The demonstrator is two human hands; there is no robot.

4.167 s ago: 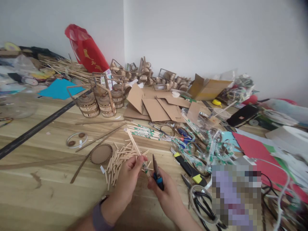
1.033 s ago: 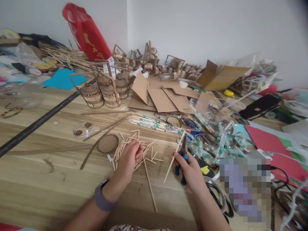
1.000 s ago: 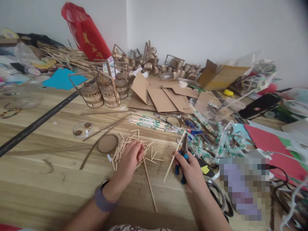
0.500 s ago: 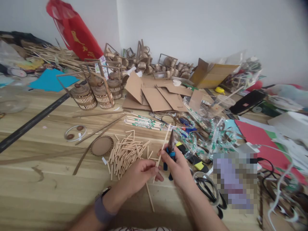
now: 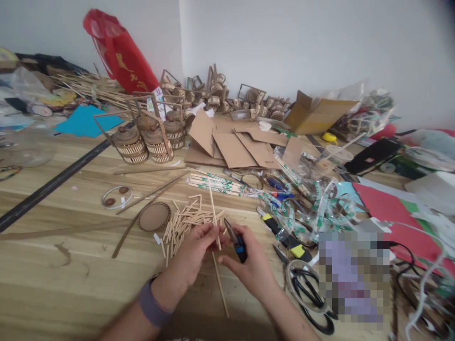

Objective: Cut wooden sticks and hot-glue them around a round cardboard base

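Note:
My left hand [image 5: 203, 239] pinches a slim wooden chopstick [image 5: 212, 201] that points up and away. Close beside it, my right hand [image 5: 249, 258] is wrapped around blue-handled pliers [image 5: 234, 238], their dark jaws aimed up and left towards the chopstick. The right thumb stands apart from the handles, which the palm partly hides. Just beyond the left hand lies a heap of short cut sticks [image 5: 183, 220]. Another long stick [image 5: 221, 289] rests on the table below both hands.
A round ridged cardboard piece [image 5: 154, 216] lies left of the heap. Wrapped chopsticks [image 5: 215, 182], a utility knife [image 5: 286, 237] and black-handled scissors [image 5: 309, 293] lie around the hands. Small lidded baskets [image 5: 130, 144] and cardboard sheets [image 5: 231, 149] stand farther back.
Both hands have shifted left with the chopstick and pliers. My right thumb and fingers have come off the chopstick, leaving it in the left hand. The pliers now tilt more to the left.

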